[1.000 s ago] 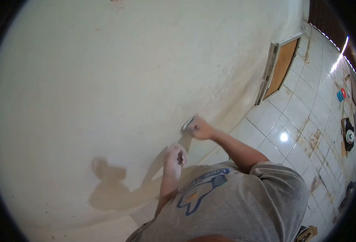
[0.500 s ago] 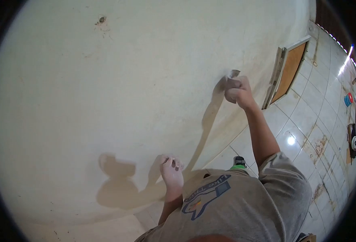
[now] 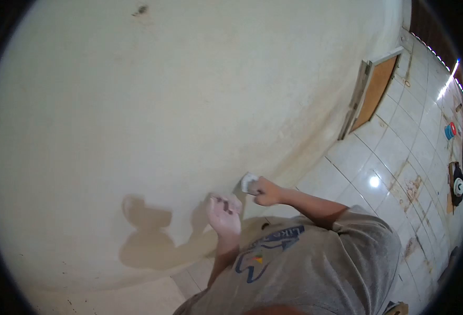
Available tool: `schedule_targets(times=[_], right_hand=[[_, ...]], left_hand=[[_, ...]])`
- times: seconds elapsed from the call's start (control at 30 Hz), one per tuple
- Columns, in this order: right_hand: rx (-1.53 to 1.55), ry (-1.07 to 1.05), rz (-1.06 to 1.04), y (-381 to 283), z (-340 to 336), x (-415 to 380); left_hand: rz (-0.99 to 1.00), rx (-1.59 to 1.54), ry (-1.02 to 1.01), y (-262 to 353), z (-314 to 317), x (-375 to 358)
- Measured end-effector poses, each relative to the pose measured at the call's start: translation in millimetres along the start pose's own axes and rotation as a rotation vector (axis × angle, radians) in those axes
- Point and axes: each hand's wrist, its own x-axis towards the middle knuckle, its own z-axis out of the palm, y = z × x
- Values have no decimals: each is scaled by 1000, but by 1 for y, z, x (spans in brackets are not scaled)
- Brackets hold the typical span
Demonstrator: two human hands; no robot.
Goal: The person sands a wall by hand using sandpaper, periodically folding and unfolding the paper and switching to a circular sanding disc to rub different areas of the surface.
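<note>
My right hand (image 3: 267,191) is closed round a small, pale grey sheet (image 3: 249,183) that looks like sandpaper. The sheet's far edge is at the off-white wall (image 3: 189,105), low and close to my body. Just left of it is my left hand (image 3: 224,214), coated in whitish dust, with its fingers curled in near the wall. Whatever those fingers may hold is hidden. Shadows of my arms and head fall on the wall to the left.
A brown door panel in a pale frame (image 3: 376,92) stands at the upper right. Dirt-stained white tiles (image 3: 341,163) cover the floor. Farther right are a blue and red container (image 3: 450,130) and a dark object with a white disc (image 3: 457,186). A dark hole (image 3: 140,10) marks the upper wall.
My right hand has come down and left along the wall with the sheet, from high near the door to beside my left hand. The left hand has hardly moved.
</note>
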Motion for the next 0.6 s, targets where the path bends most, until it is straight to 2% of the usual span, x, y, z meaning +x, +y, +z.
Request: schedule_targets(times=[0.03, 0.07, 0.17, 0.2, 0.23, 0.27, 0.37, 0.47, 0.5, 0.53, 0.57, 0.6], right_hand=[[15, 33, -3, -19, -24, -9], [-29, 177, -60, -10, -41, -17], [-284, 637, -4, -24, -138, -25], [-194, 681, 32, -34, -173, -24], [115, 761, 209, -49, -192, -21], [342, 749, 141, -59, -206, -13], [551, 674, 36, -71, -192, 36], [482, 633, -49, -86, -152, 53], [409, 560, -19, -74, -133, 51], [250, 466, -119, -63, -107, 54], [148, 395, -2, -80, -71, 56], [26, 287, -160, -39, -33, 57]], left_hand=[[-23, -4, -1, -3, 0, -1], [-51, -11, 9, -3, -3, -4], [-122, -35, -47, -11, -26, -8], [-171, -68, -39, -12, -32, -8], [-166, -62, -32, -10, -33, -9], [-161, -53, -22, -6, -32, -11], [-120, -60, -42, 3, -39, -8], [-86, -71, -91, 13, -44, -11], [-79, -72, -112, 14, -43, -11], [-73, -91, -161, 14, -40, -10], [-69, -108, -211, 12, -37, -8], [-65, -125, -258, 11, -33, -8]])
